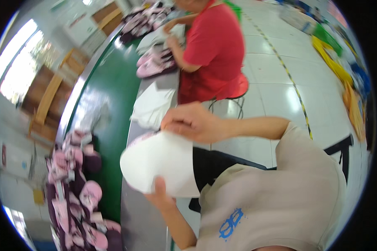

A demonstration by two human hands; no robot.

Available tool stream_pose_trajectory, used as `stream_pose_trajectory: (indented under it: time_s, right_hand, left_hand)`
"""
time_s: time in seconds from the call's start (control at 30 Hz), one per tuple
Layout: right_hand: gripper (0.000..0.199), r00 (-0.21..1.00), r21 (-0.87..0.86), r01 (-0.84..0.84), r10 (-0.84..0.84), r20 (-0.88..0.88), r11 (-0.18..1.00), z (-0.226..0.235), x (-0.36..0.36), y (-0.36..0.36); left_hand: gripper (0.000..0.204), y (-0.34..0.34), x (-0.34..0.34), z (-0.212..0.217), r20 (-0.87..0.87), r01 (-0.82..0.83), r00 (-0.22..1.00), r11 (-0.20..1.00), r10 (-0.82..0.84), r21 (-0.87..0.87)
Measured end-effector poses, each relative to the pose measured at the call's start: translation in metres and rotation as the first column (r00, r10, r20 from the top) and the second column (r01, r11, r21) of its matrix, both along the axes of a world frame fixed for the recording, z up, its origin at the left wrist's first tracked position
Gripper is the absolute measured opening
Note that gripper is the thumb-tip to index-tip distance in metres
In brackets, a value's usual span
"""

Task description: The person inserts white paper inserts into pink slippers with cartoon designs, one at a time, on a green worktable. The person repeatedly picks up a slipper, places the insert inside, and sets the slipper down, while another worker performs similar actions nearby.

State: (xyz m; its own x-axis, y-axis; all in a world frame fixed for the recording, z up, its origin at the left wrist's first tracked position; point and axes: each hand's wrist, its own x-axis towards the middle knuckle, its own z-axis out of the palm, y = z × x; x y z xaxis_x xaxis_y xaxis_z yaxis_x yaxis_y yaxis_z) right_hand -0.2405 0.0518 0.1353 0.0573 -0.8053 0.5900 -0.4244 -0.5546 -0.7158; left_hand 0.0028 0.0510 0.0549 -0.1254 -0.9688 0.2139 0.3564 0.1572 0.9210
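A white piece [161,163], rounded at one end and straight at the other, lies between my two hands above the grey table edge. A bit of pink shows along its upper edge. My left hand [161,194] grips the lower edge, thumb on top and fingers hidden underneath. At the upper edge my right hand [197,123] is closed with bent fingers, slightly blurred, pinching the piece near its corner. Just beyond it, a stack of white sheets [153,104] rests on the grey table edge.
Pink and maroon cloth items [77,196] are heaped along the green belt [109,96]. Farther up the table, a person in red [215,46] on a red stool [238,90] handles similar items [155,65]. Colourful bags [335,62] line the floor at right.
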Motion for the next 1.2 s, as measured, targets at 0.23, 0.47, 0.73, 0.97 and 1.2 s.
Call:
stream_pose_trajectory:
  time_s: [0.23, 0.47, 0.73, 0.97, 1.2]
  right_hand:
    - [0.027, 0.953, 0.181, -0.005, -0.050, 0.300, 0.984, -0.050, -0.003, 0.026]
    - [0.032, 0.608, 0.377, -0.397, -0.068, 0.791, 0.837, -0.085, 0.030, 0.040]
    - [0.032, 0.778, 0.409, -0.218, -0.095, 0.621, 0.886, -0.122, 0.036, 0.038]
    - [0.060, 0.912, 0.017, 0.388, -0.382, -0.150, 0.921, -0.116, 0.024, 0.036]
    - [0.063, 0.893, -0.127, 0.405, -0.421, -0.161, 0.906, -0.112, 0.048, 0.028]
  left_hand:
    - [0.073, 0.007, -0.031, -0.001, -0.132, 0.029, 0.991, 0.999, -0.023, 0.045]
    - [0.067, 0.004, -0.025, -0.027, -0.212, 0.164, 0.965, 0.985, -0.152, 0.043]
    - [0.070, -0.012, -0.012, -0.047, -0.102, 0.190, 0.978, 0.979, -0.182, 0.079]
    - [0.058, 0.003, -0.008, -0.051, 0.065, -0.101, 0.994, 0.964, 0.088, 0.246]
    - [0.054, 0.000, -0.017, -0.060, -0.012, -0.280, 0.958, 0.945, 0.286, 0.172]
